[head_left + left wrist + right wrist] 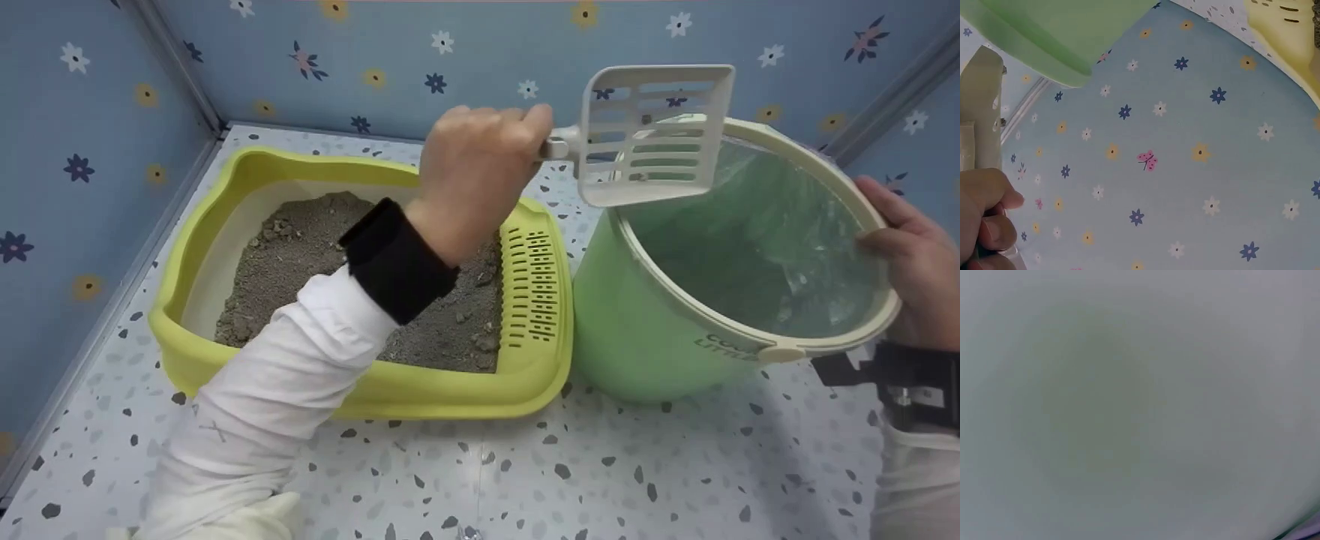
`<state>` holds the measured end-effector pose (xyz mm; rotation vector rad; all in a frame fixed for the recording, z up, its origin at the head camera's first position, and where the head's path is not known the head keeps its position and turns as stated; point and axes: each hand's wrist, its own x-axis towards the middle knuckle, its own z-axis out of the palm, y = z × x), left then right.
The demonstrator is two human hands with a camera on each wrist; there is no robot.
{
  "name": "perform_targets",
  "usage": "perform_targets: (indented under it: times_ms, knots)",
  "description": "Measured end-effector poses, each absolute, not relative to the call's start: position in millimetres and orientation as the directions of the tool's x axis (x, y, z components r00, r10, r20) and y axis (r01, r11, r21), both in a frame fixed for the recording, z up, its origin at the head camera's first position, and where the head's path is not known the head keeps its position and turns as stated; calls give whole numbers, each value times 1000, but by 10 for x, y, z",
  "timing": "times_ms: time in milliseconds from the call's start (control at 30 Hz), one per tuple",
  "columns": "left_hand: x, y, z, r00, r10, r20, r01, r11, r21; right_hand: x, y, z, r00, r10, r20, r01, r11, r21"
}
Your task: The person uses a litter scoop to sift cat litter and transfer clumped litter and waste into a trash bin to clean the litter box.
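My left hand (480, 165) grips the handle of a pale slotted litter scoop (715, 112), its fingers curled round it. The scoop's head is tilted up on edge over the near-left side of a green bin (630, 322), with small crumbs on its slats. In the left wrist view, the curled fingers (999, 232) show below the scoop. My right hand (919, 262) holds the bin's cream rim at the right, thumb and fingers around the edge. The bin leans, lined with a clear plastic bag (817, 255). The right wrist view is a grey-green blur.
Left of the bin stands a yellow-green litter box (465, 394) holding grey-brown litter (300, 232), partly covered by my left arm. Its slotted ledge (534, 285) faces the bin. Flowered blue panels (487, 67) enclose the back and sides. The floor (562, 480) is speckled white.
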<state>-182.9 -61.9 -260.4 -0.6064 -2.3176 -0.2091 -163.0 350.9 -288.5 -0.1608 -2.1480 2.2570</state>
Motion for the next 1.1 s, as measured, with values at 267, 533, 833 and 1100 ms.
perform_targets:
  times_ms: [267, 533, 833, 1100]
  knots:
    - [-1680, -1186, -2708, -819, 242, 520, 358, 924, 133, -1612, 3488, -2869, -991, 107, -85, 73, -110, -991]
    - [-1599, -1837, -2910, -936, 175, 304, 198, 979, 46, -1612, 3461, -2868, -987, 126, -97, 82, -120, -989]
    - [-1528, -2537, -3165, -981, 121, 154, 121, 993, -8, -1623, 3471, -2879, -987, 121, -105, 87, -152, -985]
    - [-1397, -2878, -3220, -996, 92, 16, 91, 994, -51, -1629, 3481, -2900, -993, 98, -70, 69, -23, -997]
